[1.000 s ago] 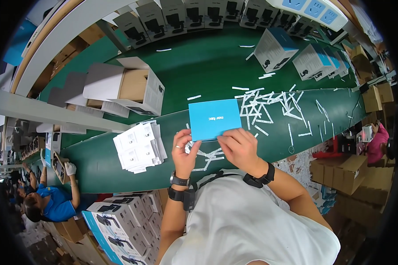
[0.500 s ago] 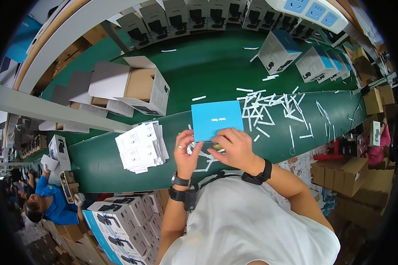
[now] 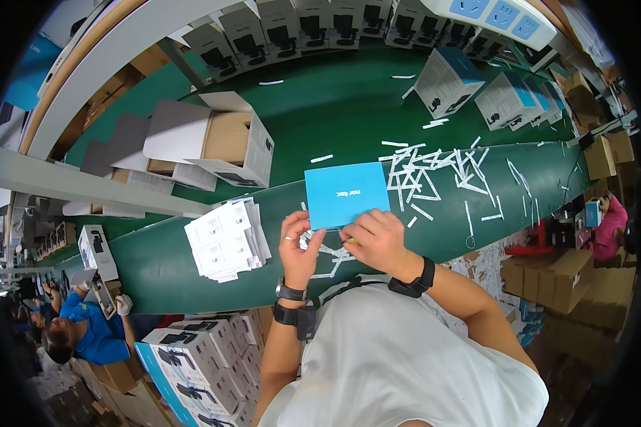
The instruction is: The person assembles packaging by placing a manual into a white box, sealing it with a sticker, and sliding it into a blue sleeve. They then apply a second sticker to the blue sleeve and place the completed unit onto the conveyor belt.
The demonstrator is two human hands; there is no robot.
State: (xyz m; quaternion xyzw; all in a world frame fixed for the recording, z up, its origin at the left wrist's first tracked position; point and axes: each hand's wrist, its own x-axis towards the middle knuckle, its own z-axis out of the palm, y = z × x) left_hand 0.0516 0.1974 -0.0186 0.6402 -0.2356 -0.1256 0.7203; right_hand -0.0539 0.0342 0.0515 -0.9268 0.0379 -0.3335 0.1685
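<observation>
One open white carton [image 3: 255,148] holds brown cardboard [image 3: 224,137]; over the green bench [image 3: 157,270], the left hand [image 3: 298,249] clasps a blue-topped rectangular box [image 3: 347,189]; the right hand [image 3: 381,244] curls at its near edge, grip unclear.

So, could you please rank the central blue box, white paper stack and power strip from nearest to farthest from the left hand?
1. Blue box: at the left hand.
2. Paper stack: to its left.
3. Power strip: upper right.
</observation>
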